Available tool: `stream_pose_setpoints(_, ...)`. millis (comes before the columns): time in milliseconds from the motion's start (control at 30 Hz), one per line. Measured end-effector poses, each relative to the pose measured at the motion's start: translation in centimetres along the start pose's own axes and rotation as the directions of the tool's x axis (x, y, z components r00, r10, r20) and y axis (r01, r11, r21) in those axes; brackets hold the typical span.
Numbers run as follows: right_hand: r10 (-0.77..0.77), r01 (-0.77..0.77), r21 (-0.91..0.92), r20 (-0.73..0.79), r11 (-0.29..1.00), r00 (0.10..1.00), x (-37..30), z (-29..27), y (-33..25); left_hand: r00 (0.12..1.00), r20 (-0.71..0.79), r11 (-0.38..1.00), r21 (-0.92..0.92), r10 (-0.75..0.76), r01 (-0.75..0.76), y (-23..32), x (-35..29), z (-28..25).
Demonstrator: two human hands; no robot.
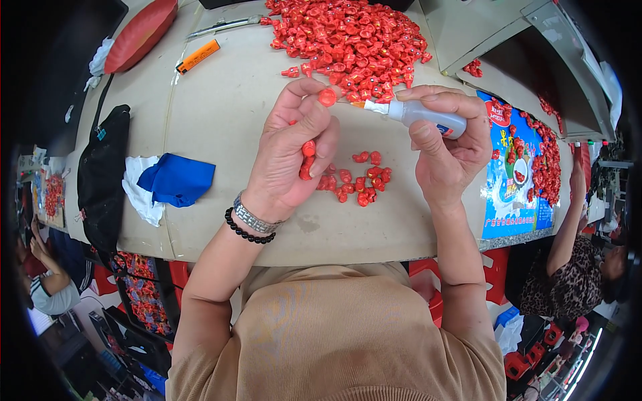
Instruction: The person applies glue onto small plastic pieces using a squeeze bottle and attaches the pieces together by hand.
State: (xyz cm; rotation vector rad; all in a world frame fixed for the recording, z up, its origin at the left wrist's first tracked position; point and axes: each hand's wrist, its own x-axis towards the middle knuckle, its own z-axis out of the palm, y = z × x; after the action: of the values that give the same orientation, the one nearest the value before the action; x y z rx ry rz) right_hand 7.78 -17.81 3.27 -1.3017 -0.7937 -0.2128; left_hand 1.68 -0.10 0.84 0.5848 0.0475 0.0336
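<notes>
My left hand (284, 147) is closed, pinching a small round red plastic piece (327, 97) between thumb and forefinger. More red pieces (307, 157) sit in the curl of its other fingers. In my right hand (449, 157) lies a small translucent squeeze bottle (431, 117), held sideways with the fingers wrapped round it. Its white neck and thin tip point left, close to the pinched piece; whether they touch I cannot tell. Between my hands, several loose red pieces (368, 184) are scattered on the table (381, 234).
A large heap of red pieces (348, 40) lies at the back. Leftward are an orange cutter (198, 57), a red tray (142, 33), a blue cloth (177, 179) and a black bag (102, 180). A blue printed sheet (508, 207) and a grey metal housing (495, 30) stand right, near another person's arm (567, 214).
</notes>
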Motion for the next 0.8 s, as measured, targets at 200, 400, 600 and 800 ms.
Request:
stream_pose_setpoints(200,0.071,-0.067,0.075,-0.057,0.995,0.996,-0.23,0.54,0.27,0.999,0.009,0.989,-0.137,-0.049,0.05,-0.28,-0.15,-0.24)
stream_pose_setpoints(400,0.146,-0.136,0.121,-0.084,0.983,0.986,-0.28,0.67,0.35,0.998,0.041,0.987,-0.149,-0.057,0.063,-0.22,-0.26,-0.01)
stream_pose_setpoints(600,0.165,-0.154,0.118,-0.085,0.981,0.983,-0.24,0.76,0.43,0.997,0.047,0.988,-0.145,-0.055,0.062,-0.25,-0.22,-0.07)
stream_pose_setpoints(800,0.177,-0.167,0.101,-0.1,0.981,0.979,-0.26,0.64,0.42,0.998,0.025,0.982,-0.178,-0.061,0.064,-0.31,-0.17,-0.25)
